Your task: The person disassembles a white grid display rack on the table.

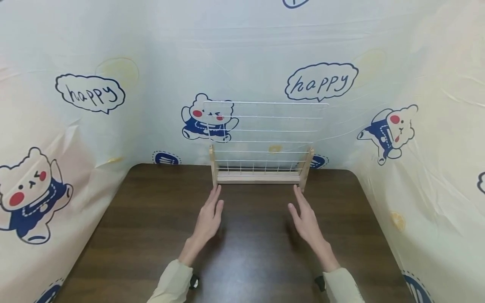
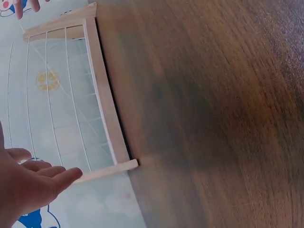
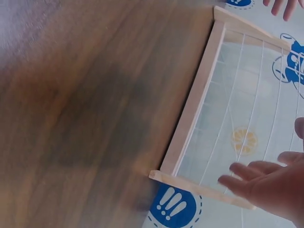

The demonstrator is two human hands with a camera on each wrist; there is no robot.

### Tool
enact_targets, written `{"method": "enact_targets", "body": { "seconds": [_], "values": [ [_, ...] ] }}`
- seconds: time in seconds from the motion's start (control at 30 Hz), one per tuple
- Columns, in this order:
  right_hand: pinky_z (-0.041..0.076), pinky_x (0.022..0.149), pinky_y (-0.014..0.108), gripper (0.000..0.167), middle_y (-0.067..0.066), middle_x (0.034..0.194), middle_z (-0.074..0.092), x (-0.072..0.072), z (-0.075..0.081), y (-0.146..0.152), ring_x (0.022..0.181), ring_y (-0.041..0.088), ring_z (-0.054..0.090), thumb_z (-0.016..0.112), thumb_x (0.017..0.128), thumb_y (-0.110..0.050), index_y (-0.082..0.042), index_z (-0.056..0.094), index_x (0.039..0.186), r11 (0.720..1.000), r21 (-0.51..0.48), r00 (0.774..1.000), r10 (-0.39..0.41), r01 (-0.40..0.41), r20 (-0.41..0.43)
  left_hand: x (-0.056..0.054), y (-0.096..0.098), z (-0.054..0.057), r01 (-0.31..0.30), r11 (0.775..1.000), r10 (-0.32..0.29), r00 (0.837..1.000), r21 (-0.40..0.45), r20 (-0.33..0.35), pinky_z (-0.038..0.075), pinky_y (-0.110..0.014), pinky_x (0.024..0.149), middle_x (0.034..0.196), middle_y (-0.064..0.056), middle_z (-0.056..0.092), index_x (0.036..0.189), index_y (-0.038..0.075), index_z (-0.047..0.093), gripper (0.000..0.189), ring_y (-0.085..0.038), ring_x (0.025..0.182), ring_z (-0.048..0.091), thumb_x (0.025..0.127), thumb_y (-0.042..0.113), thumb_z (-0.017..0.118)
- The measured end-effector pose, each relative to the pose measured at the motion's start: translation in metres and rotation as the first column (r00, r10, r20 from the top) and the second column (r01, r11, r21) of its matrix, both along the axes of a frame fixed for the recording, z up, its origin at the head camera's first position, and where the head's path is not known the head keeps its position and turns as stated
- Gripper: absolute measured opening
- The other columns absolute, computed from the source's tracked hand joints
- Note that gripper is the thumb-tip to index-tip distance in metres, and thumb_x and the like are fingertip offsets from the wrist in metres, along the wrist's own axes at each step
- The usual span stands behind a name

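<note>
A rack of white wire with a pale wooden base point(image 1: 258, 178) stands upright near the table's back edge. My left hand point(image 1: 207, 218), fingers straight and palm turned inward, is in front of the rack's left wooden side piece point(image 1: 213, 164). Mirroring it, my right hand point(image 1: 306, 221) stretches toward the right side piece point(image 1: 306, 166), thumb apart from the fingers. Both hands hold nothing. In the left wrist view the fingertips point(image 2: 71, 175) overlap the near side piece. The right wrist view has the fingers point(image 3: 237, 183) spread beside the wires.
The dark brown wooden table point(image 1: 250, 252) extends toward me between both arms. Behind it and at both sides hangs a pale cloth point(image 1: 257, 50) printed with bears and "happy" bubbles. Each sleeve has a dark band or device point(image 1: 194, 281) at the cuff.
</note>
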State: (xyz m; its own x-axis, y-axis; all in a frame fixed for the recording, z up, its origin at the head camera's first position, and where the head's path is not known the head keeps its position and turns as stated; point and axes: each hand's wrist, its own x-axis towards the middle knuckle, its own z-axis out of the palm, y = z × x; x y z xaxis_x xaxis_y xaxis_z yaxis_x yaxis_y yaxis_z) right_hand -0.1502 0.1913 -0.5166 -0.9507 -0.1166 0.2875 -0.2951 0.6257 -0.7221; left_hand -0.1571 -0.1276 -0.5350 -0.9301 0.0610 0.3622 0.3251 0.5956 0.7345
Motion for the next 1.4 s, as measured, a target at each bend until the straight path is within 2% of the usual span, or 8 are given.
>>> {"method": "enact_targets", "body": {
  "seconds": [0.17, 0.4, 0.53, 0.67, 0.8, 1.0, 1.13, 1.4],
  "values": [
    [0.031, 0.111, 0.050, 0.052, 0.009, 0.153, 0.034, -0.008, 0.007, 0.005, 0.137, 0.029, 0.036, 0.049, 0.103, -0.019, -0.011, 0.031, 0.151, 0.998, -0.065, 0.997, 0.010, -0.015, -0.072, -0.009, -0.005, 0.006, -0.016, 0.995, 0.025, 0.996, 0.095, -0.091, 0.037, -0.049, 0.107, 0.146, -0.012, 0.044, 0.143, 0.004, 0.044, 0.041, -0.030, 0.130, 0.045, 0.103, 0.011, 0.046],
    [0.047, 0.097, 0.048, 0.040, 0.017, 0.134, 0.055, -0.024, 0.007, 0.014, 0.120, 0.031, 0.054, 0.054, 0.099, -0.008, -0.004, 0.049, 0.139, 0.989, -0.145, 0.991, -0.010, -0.009, -0.132, -0.029, -0.019, 0.021, -0.101, 0.977, 0.116, 0.991, 0.185, -0.069, 0.055, -0.044, 0.082, 0.119, -0.014, 0.066, 0.124, 0.001, 0.062, 0.028, -0.027, 0.100, 0.066, 0.099, 0.008, 0.053],
    [0.050, 0.094, 0.028, 0.032, 0.016, 0.125, 0.061, -0.038, 0.008, 0.023, 0.113, 0.028, 0.059, 0.052, 0.100, -0.011, 0.000, 0.055, 0.131, 0.977, -0.212, 0.994, -0.037, 0.014, -0.104, -0.041, -0.030, 0.036, -0.117, 0.976, 0.138, 0.985, 0.186, -0.103, 0.055, -0.032, 0.074, 0.111, -0.011, 0.069, 0.119, 0.003, 0.066, 0.024, -0.023, 0.090, 0.068, 0.097, 0.006, 0.056],
    [0.047, 0.084, 0.010, 0.028, 0.022, 0.117, 0.063, -0.055, 0.019, 0.034, 0.104, 0.035, 0.062, 0.051, 0.100, -0.007, 0.004, 0.057, 0.126, 0.955, -0.297, 0.995, -0.042, 0.013, -0.094, -0.056, -0.040, 0.049, -0.108, 0.979, 0.133, 0.981, 0.172, -0.139, 0.051, -0.019, 0.069, 0.104, -0.010, 0.071, 0.115, 0.003, 0.067, 0.021, -0.022, 0.085, 0.069, 0.097, 0.006, 0.057],
    [0.052, 0.083, 0.016, 0.027, 0.032, 0.112, 0.061, -0.068, 0.046, 0.043, 0.097, 0.034, 0.065, 0.049, 0.099, 0.002, 0.014, 0.054, 0.122, 0.925, -0.380, 0.995, -0.046, 0.007, -0.093, -0.077, -0.045, 0.060, -0.082, 0.983, 0.106, 0.984, 0.166, -0.142, 0.050, -0.019, 0.071, 0.101, -0.011, 0.071, 0.112, 0.001, 0.068, 0.019, -0.022, 0.087, 0.068, 0.097, 0.006, 0.057],
    [0.055, 0.084, 0.035, 0.027, 0.039, 0.111, 0.055, -0.094, 0.072, 0.054, 0.086, 0.010, 0.066, 0.047, 0.099, 0.003, 0.020, 0.050, 0.121, 0.821, -0.570, 0.994, -0.087, 0.032, -0.070, -0.110, -0.051, 0.074, -0.069, 0.986, 0.091, 0.986, 0.151, -0.142, 0.058, -0.043, 0.076, 0.101, -0.015, 0.071, 0.112, -0.003, 0.066, 0.021, -0.029, 0.090, 0.067, 0.098, 0.009, 0.056],
    [0.055, 0.086, 0.034, 0.030, 0.041, 0.115, 0.052, -0.111, 0.087, 0.056, 0.091, 0.026, 0.066, 0.048, 0.099, 0.000, 0.019, 0.049, 0.123, 0.753, -0.652, 0.993, -0.122, 0.089, -0.005, -0.126, -0.053, 0.083, -0.114, 0.983, 0.134, 0.981, 0.142, -0.141, 0.057, -0.044, 0.075, 0.101, -0.016, 0.071, 0.113, -0.003, 0.066, 0.022, -0.029, 0.090, 0.067, 0.098, 0.011, 0.056],
    [0.045, 0.099, 0.042, 0.035, 0.033, 0.124, 0.053, -0.135, 0.106, 0.057, 0.108, 0.034, 0.059, 0.049, 0.101, -0.010, 0.011, 0.050, 0.129, 0.719, -0.664, 0.979, -0.153, 0.206, 0.139, -0.150, -0.053, 0.097, -0.144, 0.963, 0.171, 0.980, 0.228, -0.101, 0.052, -0.042, 0.085, 0.107, -0.013, 0.068, 0.114, 0.001, 0.064, 0.026, -0.026, 0.098, 0.062, 0.099, 0.021, 0.056]
  ]
}}
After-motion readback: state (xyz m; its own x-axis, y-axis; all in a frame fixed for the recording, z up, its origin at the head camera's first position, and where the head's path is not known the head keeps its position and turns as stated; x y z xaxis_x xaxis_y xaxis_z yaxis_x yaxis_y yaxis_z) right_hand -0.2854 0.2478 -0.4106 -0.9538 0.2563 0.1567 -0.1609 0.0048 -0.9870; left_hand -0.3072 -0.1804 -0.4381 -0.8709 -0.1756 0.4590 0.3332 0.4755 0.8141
